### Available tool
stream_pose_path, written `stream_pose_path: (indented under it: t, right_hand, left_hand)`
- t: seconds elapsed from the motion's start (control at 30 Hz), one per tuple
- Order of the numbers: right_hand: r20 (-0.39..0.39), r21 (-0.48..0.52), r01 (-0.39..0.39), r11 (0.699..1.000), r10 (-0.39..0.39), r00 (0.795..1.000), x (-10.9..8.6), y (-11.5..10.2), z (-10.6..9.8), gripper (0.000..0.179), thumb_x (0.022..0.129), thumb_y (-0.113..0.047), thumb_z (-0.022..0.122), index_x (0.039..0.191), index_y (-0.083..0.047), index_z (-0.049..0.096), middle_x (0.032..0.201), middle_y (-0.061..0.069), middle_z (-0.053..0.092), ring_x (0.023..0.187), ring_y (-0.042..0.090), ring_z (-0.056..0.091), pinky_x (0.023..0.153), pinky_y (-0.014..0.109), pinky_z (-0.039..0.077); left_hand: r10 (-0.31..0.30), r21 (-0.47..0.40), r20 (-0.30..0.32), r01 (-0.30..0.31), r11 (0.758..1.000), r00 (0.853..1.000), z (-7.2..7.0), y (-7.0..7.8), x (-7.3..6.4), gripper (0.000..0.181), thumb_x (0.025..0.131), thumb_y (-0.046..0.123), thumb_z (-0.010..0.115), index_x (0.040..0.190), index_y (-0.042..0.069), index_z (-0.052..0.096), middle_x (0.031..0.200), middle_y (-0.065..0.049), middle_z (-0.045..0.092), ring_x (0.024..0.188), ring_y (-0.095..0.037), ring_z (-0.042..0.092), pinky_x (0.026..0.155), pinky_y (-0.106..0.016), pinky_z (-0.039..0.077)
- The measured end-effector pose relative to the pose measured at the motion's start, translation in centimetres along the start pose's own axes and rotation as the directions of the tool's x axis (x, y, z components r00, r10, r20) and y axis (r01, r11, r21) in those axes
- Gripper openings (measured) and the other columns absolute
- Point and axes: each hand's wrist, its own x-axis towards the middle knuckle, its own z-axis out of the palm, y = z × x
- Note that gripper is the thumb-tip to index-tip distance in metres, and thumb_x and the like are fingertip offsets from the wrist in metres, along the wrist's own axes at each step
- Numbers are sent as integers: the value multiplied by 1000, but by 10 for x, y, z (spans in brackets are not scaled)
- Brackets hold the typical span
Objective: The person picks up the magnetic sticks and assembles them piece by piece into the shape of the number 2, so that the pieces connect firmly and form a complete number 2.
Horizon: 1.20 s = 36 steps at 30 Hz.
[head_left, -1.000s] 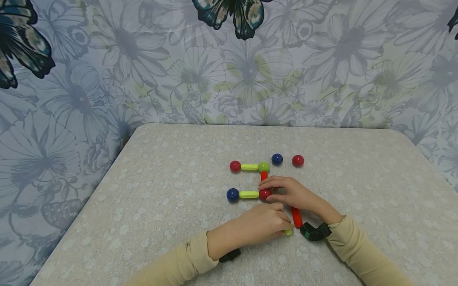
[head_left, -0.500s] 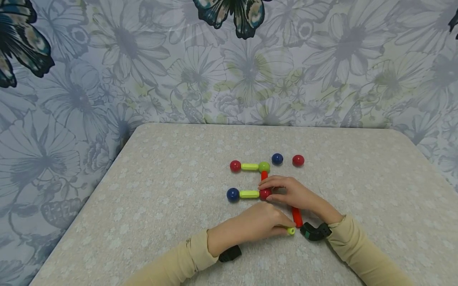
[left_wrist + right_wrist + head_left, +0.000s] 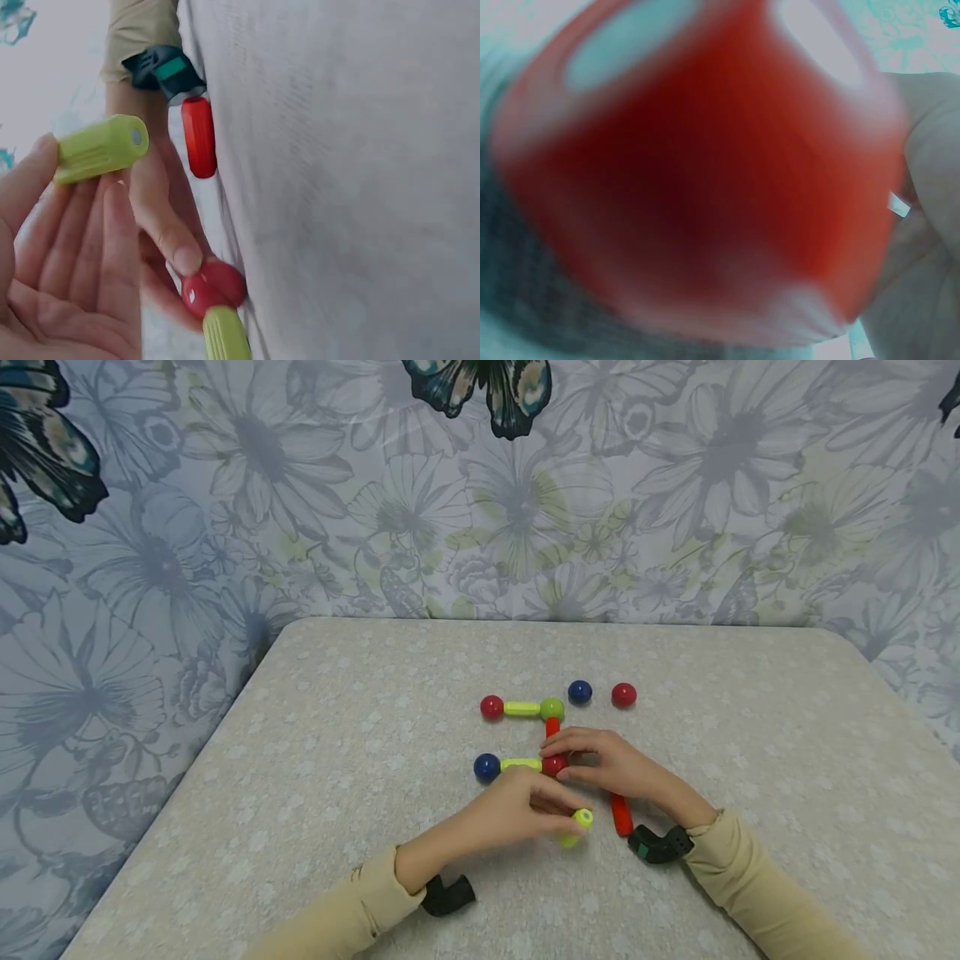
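My left hand [image 3: 495, 814] pinches a short yellow-green magnetic rod [image 3: 97, 151] between thumb and fingers, its metal-tipped end pointing away from the palm. My right hand [image 3: 618, 768] holds a red ball [image 3: 214, 287] between thumb and fingers. That ball joins a yellow-green rod [image 3: 521, 765] ending in a blue ball [image 3: 487, 767], and a red rod [image 3: 552, 727] running up to a green ball [image 3: 552, 708]. From the green ball another yellow-green rod [image 3: 522, 708] reaches a red end ball [image 3: 492, 707]. A loose red rod [image 3: 622, 816] lies by the right wrist and fills much of the right wrist view, blurred.
Beyond the joined pieces lie a separate blue ball [image 3: 580, 692] and a separate red ball [image 3: 624, 696]. Everything rests on a pale patterned tablecloth [image 3: 360, 693]. The table's far edge meets a wall [image 3: 480, 527] with floral wallpaper.
My left hand has picked up the yellow-green rod from beside the loose red rod and moved it left and slightly away from me. My right hand has stayed in place.
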Motion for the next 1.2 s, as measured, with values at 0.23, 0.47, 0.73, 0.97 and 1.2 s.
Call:
stream_pose_path:
  t: [0.23, 0.47, 0.73, 0.97, 1.2]
  right_hand:
    - [1, -11, -43, 999, 43, 999, 0, 8, 1, 30, 84, -3, 69, 114, 0, 65, 117, 10, 60, 112, 24, 52, 93, 37, 41]
    - [-4, -17, -35, 999, 35, 999, -2, 38, 7, 32, 86, -19, 69, 118, -11, 65, 120, -4, 59, 113, 15, 51, 94, 35, 41]
    - [-10, -19, -43, 999, 43, 999, -2, 38, 7, 32, 86, -18, 69, 117, -12, 66, 120, -2, 59, 113, 17, 51, 94, 36, 41]
    - [-8, -24, -51, 998, 51, 999, -3, 38, 6, 33, 86, -19, 69, 118, -12, 65, 121, -2, 58, 114, 17, 50, 94, 37, 41]
    - [-1, -19, -68, 997, 68, 998, -2, 37, 6, 33, 86, -19, 69, 118, -12, 65, 121, -2, 58, 115, 17, 50, 95, 38, 40]
  left_hand:
    - [-306, -123, -132, 291, 949, 943, -25, -13, -31, 22, 82, 19, 74, 97, 3, 72, 85, -2, 69, 79, -14, 65, 68, -28, 52]
    - [-448, -223, -157, 410, 884, 880, -45, -25, -52, 28, 84, 17, 72, 103, -3, 69, 88, -8, 69, 79, -16, 65, 69, -31, 53]
    - [-440, -218, -246, 393, 893, 864, -55, -28, -55, 39, 84, 15, 72, 108, -6, 49, 79, -10, 67, 72, -17, 64, 68, -32, 53]
    - [-463, -221, -267, 413, 883, 846, -59, -33, -48, 68, 85, 16, 71, 139, -3, 34, 86, -10, 68, 80, -20, 65, 73, -33, 52]
    - [-491, -240, -263, 437, 867, 830, -60, -37, -41, 60, 89, 16, 66, 138, -4, 39, 84, -10, 67, 81, -18, 65, 72, -32, 53]
